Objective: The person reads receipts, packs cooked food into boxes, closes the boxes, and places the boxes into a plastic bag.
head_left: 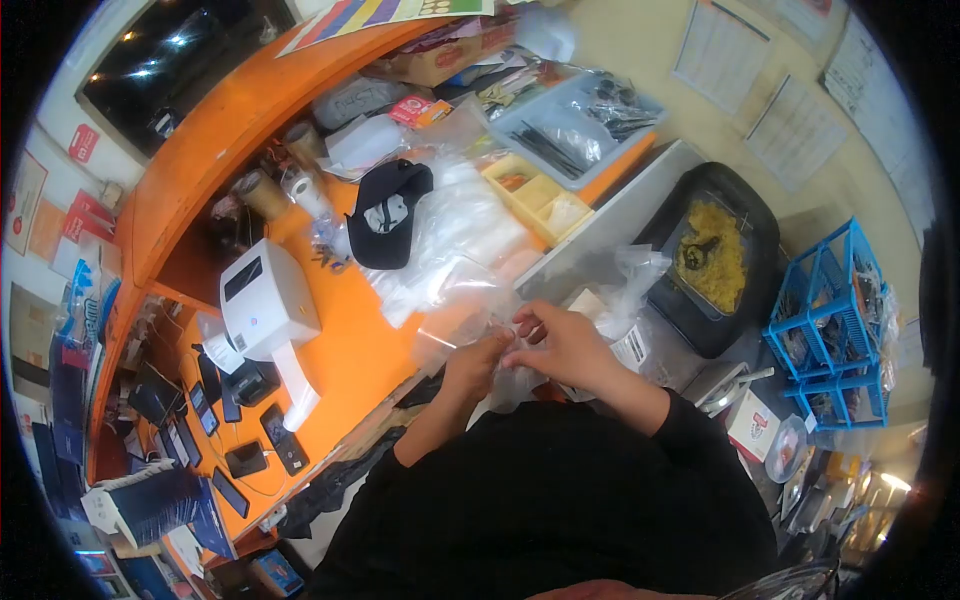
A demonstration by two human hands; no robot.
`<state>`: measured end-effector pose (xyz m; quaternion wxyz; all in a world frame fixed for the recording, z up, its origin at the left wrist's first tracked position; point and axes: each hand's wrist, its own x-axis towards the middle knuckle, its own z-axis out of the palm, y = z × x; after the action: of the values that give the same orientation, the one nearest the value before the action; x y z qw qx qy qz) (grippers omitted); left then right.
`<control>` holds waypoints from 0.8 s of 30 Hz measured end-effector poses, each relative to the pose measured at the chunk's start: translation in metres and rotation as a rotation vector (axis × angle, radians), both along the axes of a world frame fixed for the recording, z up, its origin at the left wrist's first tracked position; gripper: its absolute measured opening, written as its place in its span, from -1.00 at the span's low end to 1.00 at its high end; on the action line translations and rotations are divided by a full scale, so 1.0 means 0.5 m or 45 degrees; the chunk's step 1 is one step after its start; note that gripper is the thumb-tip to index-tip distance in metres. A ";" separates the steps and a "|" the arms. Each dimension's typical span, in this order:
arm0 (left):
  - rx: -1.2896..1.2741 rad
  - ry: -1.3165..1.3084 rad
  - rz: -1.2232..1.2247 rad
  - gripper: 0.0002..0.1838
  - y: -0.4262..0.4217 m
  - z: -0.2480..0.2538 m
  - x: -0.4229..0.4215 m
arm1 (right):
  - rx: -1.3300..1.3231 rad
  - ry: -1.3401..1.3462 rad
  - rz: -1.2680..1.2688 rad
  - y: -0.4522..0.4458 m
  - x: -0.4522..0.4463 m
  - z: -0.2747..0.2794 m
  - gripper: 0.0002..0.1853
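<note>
Both hands met just in front of the black-clad torso, near the edge of the orange counter (350,360). The left hand (474,366) pinched clear plastic (455,322) between thumb and fingers. The right hand (568,346) was at the same piece, its fingers bent and thumb toward the left fingertips; could not tell whether its grip was closed. The plastic lay between and around the fingertips, part of it spreading over the counter edge. Beyond it: a heap of translucent plastic bags (468,225), with a black cap (382,240) against its left side and a yellow divided tray (537,197) at its far right. A white printer (262,300) stood to the left, a paper strip (294,385) hanging from it. To the right, a black container (665,318) held yellow food (728,255), a dark utensil resting in it.
</note>
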<state>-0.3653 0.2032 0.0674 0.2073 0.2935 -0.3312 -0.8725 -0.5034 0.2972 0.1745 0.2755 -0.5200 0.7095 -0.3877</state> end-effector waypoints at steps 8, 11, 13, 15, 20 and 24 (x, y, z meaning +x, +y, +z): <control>-0.192 -0.050 -0.277 -0.58 -0.026 -0.043 0.012 | 0.050 -0.289 0.098 -0.002 -0.003 -0.036 -0.77; -0.108 -0.485 -0.278 -0.67 -0.027 0.077 -0.005 | 0.064 -0.101 -0.064 0.000 -0.013 -0.005 -0.80; -0.626 -0.434 -0.148 -0.62 -0.025 0.113 -0.009 | -0.128 0.110 -0.089 0.005 -0.017 -0.007 -0.84; -0.879 -0.480 -0.164 -0.60 -0.032 0.159 -0.009 | -0.302 0.158 -0.171 0.005 -0.020 -0.002 -0.86; -0.923 -0.498 -0.320 -0.67 -0.040 0.193 -0.003 | -0.263 0.055 -0.155 0.006 -0.030 0.022 -0.86; -0.894 -0.430 -0.174 -0.66 -0.017 0.158 -0.019 | -0.170 0.115 -0.052 0.007 -0.027 0.022 -0.87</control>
<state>-0.3748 0.1947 0.1465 0.1791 0.3214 -0.6575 -0.6575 -0.5171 0.3005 0.1857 0.2000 -0.5396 0.7043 -0.4157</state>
